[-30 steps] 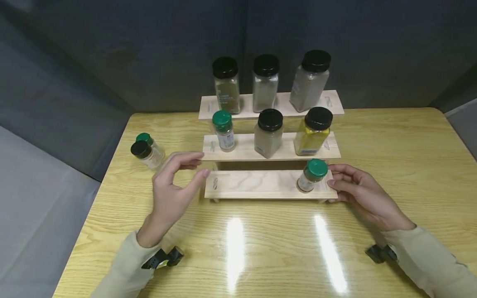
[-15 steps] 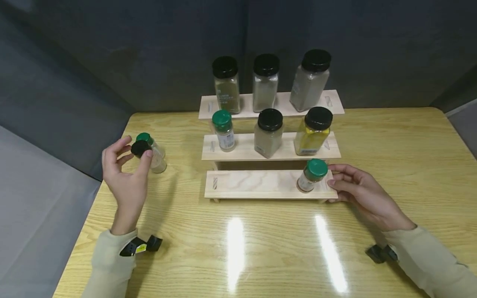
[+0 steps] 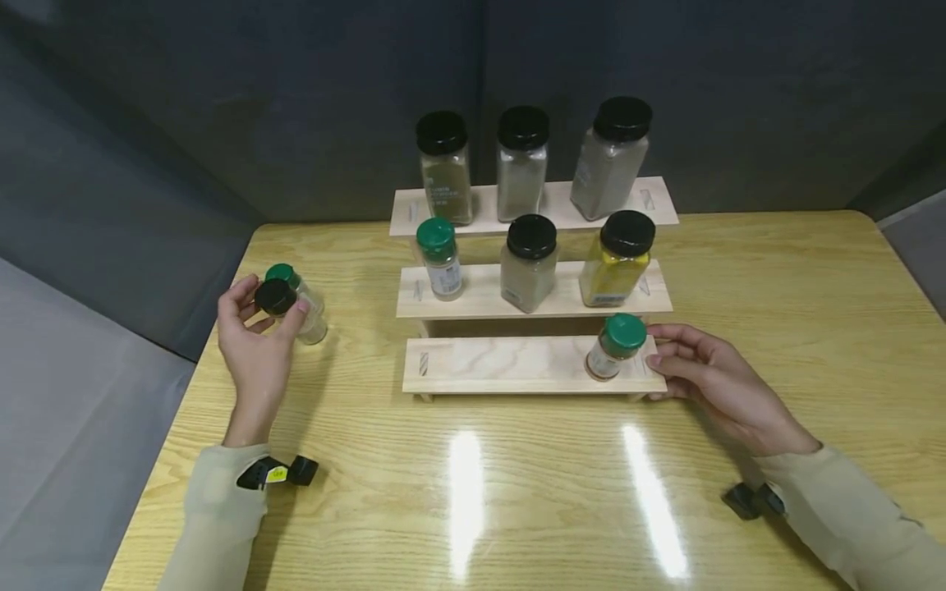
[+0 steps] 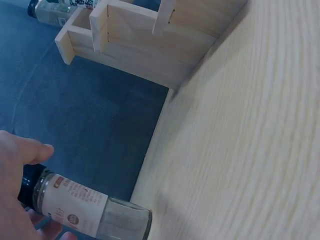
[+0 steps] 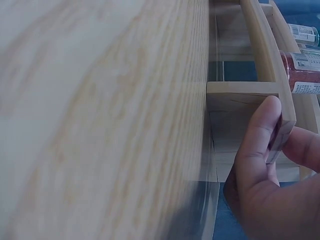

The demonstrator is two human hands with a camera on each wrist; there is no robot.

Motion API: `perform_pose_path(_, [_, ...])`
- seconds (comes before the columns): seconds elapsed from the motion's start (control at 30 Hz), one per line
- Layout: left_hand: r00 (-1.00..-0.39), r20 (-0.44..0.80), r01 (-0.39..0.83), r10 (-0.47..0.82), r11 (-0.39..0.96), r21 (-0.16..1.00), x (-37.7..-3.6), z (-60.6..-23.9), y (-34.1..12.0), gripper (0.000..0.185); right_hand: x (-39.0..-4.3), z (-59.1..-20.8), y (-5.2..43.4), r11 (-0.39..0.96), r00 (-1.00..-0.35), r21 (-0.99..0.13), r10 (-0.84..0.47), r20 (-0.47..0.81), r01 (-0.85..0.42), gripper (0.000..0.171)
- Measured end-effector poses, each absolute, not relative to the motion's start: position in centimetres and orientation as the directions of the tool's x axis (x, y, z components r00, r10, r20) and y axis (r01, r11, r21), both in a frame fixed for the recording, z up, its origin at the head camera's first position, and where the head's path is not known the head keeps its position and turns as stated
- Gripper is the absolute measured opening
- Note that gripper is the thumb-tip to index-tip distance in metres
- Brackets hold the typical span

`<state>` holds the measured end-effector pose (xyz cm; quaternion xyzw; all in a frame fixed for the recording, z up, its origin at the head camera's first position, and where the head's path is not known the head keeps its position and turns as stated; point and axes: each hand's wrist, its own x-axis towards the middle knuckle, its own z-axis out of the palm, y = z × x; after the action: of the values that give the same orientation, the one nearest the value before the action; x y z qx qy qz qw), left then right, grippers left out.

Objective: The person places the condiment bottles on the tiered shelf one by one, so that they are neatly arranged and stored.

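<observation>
My left hand [image 3: 257, 353] is at the left of the table, thumb and fingers round the black lid of a small glass spice jar [image 3: 276, 297]. In the left wrist view this labelled jar [image 4: 75, 205] stands with its base at the wooden surface. Right behind it is a green-capped spice jar [image 3: 283, 276], partly hidden. My right hand [image 3: 720, 390] pinches the right end of the lowest step of a three-step wooden spice rack [image 3: 495, 365]; in the right wrist view the thumb [image 5: 265, 117] presses the board's edge. Close to those fingers, a green-capped jar [image 3: 622, 335] stands on that step.
On the middle step stand a green-capped jar [image 3: 438, 240], a black-lidded jar [image 3: 530, 263] and a yellow-filled jar [image 3: 617, 258]. Three taller black-lidded jars, one a greenish-brown powder jar [image 3: 446, 168], occupy the top step. A dark cloth wall [image 3: 332, 107] rises behind the table.
My left hand has travelled left from beside the rack to the black-lidded jar, and its thumb and fingers have closed in on the lid. The right hand has kept its grip on the rack.
</observation>
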<state>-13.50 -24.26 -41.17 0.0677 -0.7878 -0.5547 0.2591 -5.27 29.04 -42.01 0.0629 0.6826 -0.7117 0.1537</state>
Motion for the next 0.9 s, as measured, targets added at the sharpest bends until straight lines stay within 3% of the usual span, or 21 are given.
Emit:
perform_pose_path(0.43, [-0.828,0.306,0.107,-0.469,0.404,0.909,-14.26,-42.06,-24.37,0.061,-5.41,-41.95,28.98,-0.002,-0.938,-0.944,-0.120,-0.326,0.329,0.026])
perform_pose_path(0.9, [-0.811,0.334,0.150,-0.480,0.381,0.912,-13.52,-41.69,-24.46,0.047,-5.23,-42.04,29.06,-0.028,-0.946,-0.954,-0.138,-0.293,0.299,0.026])
